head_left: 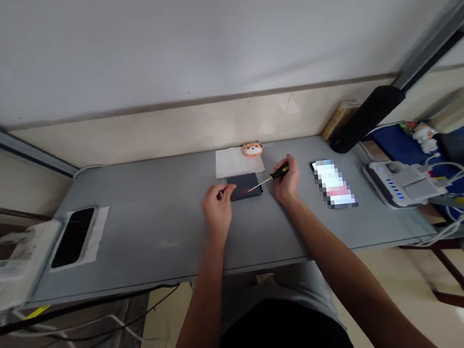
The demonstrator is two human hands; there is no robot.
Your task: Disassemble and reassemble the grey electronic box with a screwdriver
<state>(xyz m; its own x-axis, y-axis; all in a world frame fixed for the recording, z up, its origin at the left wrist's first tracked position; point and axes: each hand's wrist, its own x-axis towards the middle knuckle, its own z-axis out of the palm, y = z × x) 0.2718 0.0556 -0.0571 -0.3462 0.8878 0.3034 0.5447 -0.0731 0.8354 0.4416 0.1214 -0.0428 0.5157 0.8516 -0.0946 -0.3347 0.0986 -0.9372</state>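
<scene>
At the far left, a white power strip (26,254) with plugs inserted extends along the left end of the grey desk (154,220). Just beside it, a black phone (74,237), screen dark, lies on a white paper (102,230). Near the middle of the desk, the left hand (217,204) is positioned at the left edge of a dark grey flat box (243,181); its thumb and index finger are brought close together, but whether they pinch a small part cannot be determined. The box lies flat on the desk between the two hands, directly in front of a white sheet (230,162). An orange animal-faced item (252,149) rests at the right rear corner of this sheet. The right hand (290,179) is located to the right of the box, fingers curled around the black and yellow handle of a screwdriver (280,171). The shaft slopes down and leftward over the box; contact between tip and surface cannot be confirmed. Further right, a second phone (334,183) lies with its screen lit and pixelated. Behind it, a book (339,117) and a black cylinder (368,117) lean at the rear, and a white charging unit (395,184) with blue indicators occupies the right end.
</scene>
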